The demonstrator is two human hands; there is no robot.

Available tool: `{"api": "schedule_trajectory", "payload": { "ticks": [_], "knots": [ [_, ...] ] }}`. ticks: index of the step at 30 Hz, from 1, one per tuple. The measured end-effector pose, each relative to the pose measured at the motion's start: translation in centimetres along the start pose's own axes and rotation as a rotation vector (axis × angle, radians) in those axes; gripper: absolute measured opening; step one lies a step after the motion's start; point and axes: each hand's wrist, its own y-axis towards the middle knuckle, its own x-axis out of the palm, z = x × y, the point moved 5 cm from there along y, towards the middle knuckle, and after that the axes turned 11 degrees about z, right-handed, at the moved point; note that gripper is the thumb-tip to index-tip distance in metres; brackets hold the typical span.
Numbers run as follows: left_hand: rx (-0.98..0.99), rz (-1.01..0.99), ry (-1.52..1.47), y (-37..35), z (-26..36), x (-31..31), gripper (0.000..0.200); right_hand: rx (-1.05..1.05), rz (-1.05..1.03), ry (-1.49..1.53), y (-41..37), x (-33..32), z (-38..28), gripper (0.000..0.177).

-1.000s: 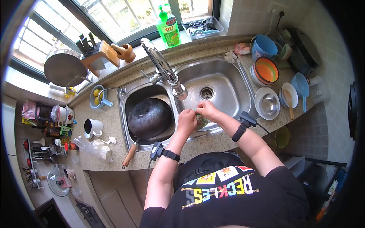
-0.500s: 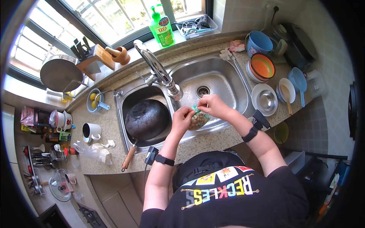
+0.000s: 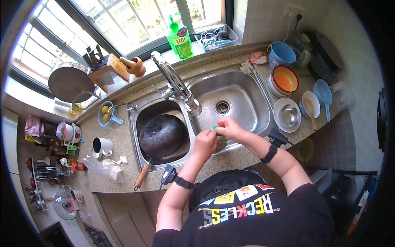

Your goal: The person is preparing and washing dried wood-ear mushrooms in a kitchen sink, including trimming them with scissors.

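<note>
My left hand (image 3: 205, 144) and my right hand (image 3: 231, 129) are close together over the front rim of the right sink basin (image 3: 247, 111). Both have their fingers closed around the top of a small clear plastic bag (image 3: 222, 143), where a bit of green shows between the fingertips. Most of the bag is hidden behind my left hand and right wrist. A black wok (image 3: 162, 136) lies upside down in the left basin, its wooden handle (image 3: 142, 175) sticking out over the front edge. The chrome faucet (image 3: 175, 80) rises between the basins, behind my hands.
Bowls (image 3: 284, 78) and a white plate (image 3: 280, 123) stand right of the sink. At left are a white mug (image 3: 105, 145), a crumpled plastic bag (image 3: 103, 168) and a blue strainer (image 3: 114, 119) with yellow fruit. A green soap bottle (image 3: 180, 41) stands on the sill.
My left hand has shifted right and turned, with its fingers now tucked in toward my right hand. It covers more of the bag, whose brownish round contents showed plainly before. The view has shifted slightly.
</note>
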Motion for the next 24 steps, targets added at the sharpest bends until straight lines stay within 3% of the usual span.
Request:
{"api": "schedule_trajectory", "payload": {
  "ticks": [1, 2, 5, 7, 9, 14, 19, 21, 24],
  "knots": [
    [0.043, -0.001, 0.028, -0.1, 0.5, 0.1, 0.006, 0.286, -0.017, 0.236, 0.1, 0.2, 1.8, 0.008],
    [0.061, 0.001, 0.036, -0.2, 1.0, 0.2, 0.004, 0.383, -0.026, 0.311, 0.1, 0.0, 2.8, 0.009],
    [-0.065, 0.027, 0.002, 0.0, 0.3, -0.2, 0.002, 0.357, -0.103, 0.298, -0.4, -0.5, 1.7, 0.009],
    [-0.219, 0.13, -0.112, -0.2, -1.1, -0.4, 0.006, 0.101, -0.035, 0.15, 0.0, -1.8, 0.0, 0.009],
    [-0.34, 0.139, -0.148, -0.4, -1.8, -0.9, 0.008, 0.038, 0.028, 0.092, 0.3, -3.1, -1.1, 0.009],
    [-0.53, 0.273, -0.271, -1.1, -4.5, -2.1, 0.014, 0.126, 0.152, 0.28, 1.6, -6.7, 1.5, 0.015],
    [-0.785, 0.336, -0.622, -2.1, -6.6, -2.9, 0.015, 0.219, 0.254, 0.346, 1.5, -10.1, 4.4, 0.015],
    [-0.835, 0.342, -0.744, -2.6, -7.1, -3.0, 0.013, 0.308, 0.428, 0.532, 1.1, -11.2, 6.0, 0.014],
    [-0.923, 0.36, -0.853, -3.4, -7.4, -3.0, 0.012, 0.337, 0.469, 0.625, 0.6, -11.8, 6.0, 0.013]
  ]
}}
